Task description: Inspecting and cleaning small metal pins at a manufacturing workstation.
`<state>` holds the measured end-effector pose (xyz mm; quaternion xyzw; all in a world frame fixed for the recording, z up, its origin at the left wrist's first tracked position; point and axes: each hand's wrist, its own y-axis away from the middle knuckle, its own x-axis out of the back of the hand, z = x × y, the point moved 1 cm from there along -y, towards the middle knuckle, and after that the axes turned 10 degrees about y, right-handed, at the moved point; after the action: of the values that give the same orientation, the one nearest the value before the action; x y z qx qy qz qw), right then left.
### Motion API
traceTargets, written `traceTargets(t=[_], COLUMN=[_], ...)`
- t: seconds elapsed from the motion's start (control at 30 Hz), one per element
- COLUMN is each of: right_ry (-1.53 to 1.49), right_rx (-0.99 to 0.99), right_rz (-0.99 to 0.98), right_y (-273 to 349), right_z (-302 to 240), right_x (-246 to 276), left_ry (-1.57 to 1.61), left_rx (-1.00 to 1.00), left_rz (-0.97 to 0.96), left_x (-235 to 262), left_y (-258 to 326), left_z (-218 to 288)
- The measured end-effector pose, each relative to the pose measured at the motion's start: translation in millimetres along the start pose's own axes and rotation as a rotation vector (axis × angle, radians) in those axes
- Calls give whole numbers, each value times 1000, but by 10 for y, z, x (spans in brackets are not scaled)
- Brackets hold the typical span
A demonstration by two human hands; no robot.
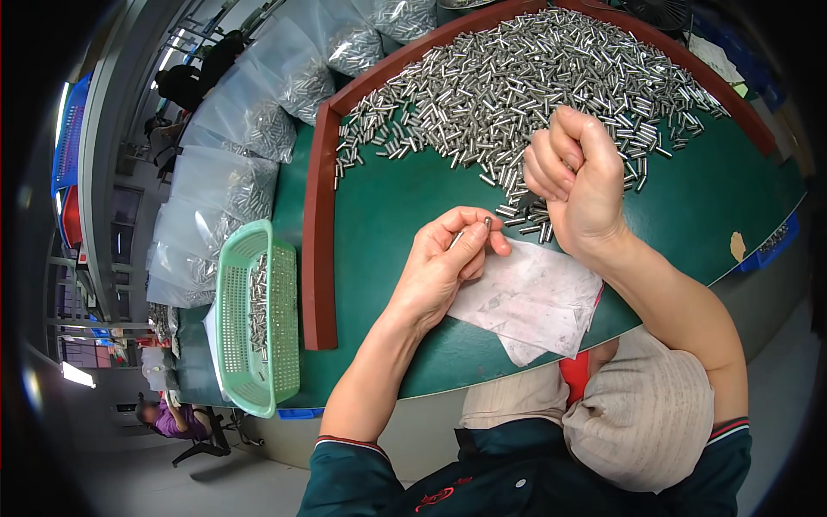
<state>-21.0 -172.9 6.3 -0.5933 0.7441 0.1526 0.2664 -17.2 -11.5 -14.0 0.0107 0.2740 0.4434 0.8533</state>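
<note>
My left hand (452, 258) pinches a small shiny metal pin (488, 223) between thumb and fingers, its end poking up past the thumb. My right hand (581, 177) is raised above the near edge of the pile, fingers curled into the palm; whatever they hold, if anything, is hidden. A broad heap of metal pins (517, 77) covers the far part of the green table. Several loose pins (538, 226) lie between my two hands. Below them a stained white cloth (525, 297) is spread flat, close to the table's near edge.
Dark red wooden rails (320, 233) border the pile at left and back. Left of them stands a green plastic basket (280, 336) with pins inside. Clear bags of pins (263, 129) line the table's far left. A person in purple (177, 420) sits in the background.
</note>
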Motion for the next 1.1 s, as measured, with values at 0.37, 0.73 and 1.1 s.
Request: traceTargets(t=[0.37,0.73,1.1], right_ry=[10,13,-53], right_rx=[2,-6,-12], right_rz=[-3,9,8], right_y=[7,12,-7], right_z=[-28,-60,-15], right_x=[-3,-14,26], left_ry=[-383,-1120,226], left_rx=[-313,-483,37], left_rz=[71,148,-60], left_x=[3,-275,67], left_y=[-53,-93,-52], left_z=[-38,-114,-16])
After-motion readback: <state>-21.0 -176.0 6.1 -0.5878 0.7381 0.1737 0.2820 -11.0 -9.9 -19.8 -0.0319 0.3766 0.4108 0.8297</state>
